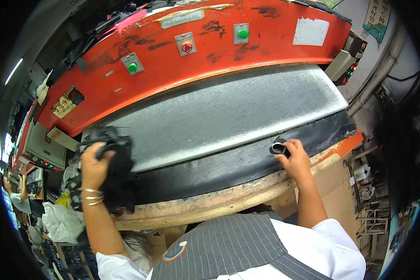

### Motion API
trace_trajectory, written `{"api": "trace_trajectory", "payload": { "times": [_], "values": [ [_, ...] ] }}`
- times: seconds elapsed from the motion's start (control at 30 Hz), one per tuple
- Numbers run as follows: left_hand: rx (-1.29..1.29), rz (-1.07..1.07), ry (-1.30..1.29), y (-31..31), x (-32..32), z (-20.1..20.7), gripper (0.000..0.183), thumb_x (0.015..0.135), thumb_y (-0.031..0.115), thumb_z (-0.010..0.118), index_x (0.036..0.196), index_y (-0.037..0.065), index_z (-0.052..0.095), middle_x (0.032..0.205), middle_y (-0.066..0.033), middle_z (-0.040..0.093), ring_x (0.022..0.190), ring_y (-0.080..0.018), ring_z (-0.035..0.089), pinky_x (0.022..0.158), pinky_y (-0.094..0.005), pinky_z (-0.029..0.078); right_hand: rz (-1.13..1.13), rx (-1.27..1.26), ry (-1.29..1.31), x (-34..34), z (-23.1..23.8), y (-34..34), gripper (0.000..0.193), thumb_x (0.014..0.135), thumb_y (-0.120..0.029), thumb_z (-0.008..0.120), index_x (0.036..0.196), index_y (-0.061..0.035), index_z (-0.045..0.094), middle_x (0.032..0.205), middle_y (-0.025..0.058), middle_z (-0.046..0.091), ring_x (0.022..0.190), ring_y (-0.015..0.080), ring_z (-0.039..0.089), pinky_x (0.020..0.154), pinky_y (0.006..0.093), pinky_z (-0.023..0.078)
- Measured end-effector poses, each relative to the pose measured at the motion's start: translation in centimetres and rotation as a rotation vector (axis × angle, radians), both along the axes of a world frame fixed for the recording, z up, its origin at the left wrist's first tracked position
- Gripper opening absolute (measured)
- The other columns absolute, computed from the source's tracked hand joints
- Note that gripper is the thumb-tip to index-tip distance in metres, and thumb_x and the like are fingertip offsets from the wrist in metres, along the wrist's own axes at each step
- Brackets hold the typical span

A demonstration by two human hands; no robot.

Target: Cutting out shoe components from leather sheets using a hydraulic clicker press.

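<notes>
My left hand point(96, 164), with bangles at the wrist, is at the left end of the press bed. Its fingers are closed on a piece of black material, at the edge of a loose heap of black material pieces point(119, 161). Motion blurs part of the heap. My right hand point(295, 159) pinches a small black ring-shaped piece with a pale rim point(278, 148) between thumb and fingers. It is held over the black front ledge point(210, 171), right of the middle. Behind both hands lies the wide grey press bed point(228, 109), worn white along its edges.
An orange-red press beam point(149, 77) spans the back, with green buttons point(243, 34) and a red button point(187, 47). A worn wooden rail point(219, 205) edges the front. White bags point(60, 223) stand at the left; another person point(22, 200) is farther left. A metal rack point(372, 219) stands at right.
</notes>
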State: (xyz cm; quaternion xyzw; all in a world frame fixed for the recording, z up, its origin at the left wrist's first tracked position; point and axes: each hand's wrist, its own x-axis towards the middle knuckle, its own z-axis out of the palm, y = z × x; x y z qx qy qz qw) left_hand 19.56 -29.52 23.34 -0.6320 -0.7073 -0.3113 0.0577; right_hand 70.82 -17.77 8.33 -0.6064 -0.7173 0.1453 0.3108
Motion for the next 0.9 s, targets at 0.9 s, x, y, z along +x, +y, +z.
{"api": "trace_trajectory", "payload": {
  "times": [0.9],
  "values": [
    [-1.018,0.060,-0.169,6.2,12.6,11.0,0.027,0.084,0.022,0.070,0.103,0.004,0.065,0.088,-0.0094,0.068,0.079,-0.0212,0.061,0.076,-0.0336,0.048,1.015,-0.943,0.663,-1.5,3.8,4.3,0.031,0.080,-0.008,0.076,0.107,-0.0006,0.062,0.098,0.0061,0.067,0.091,0.0131,0.063,0.080,0.0292,0.053]
  ]
}}
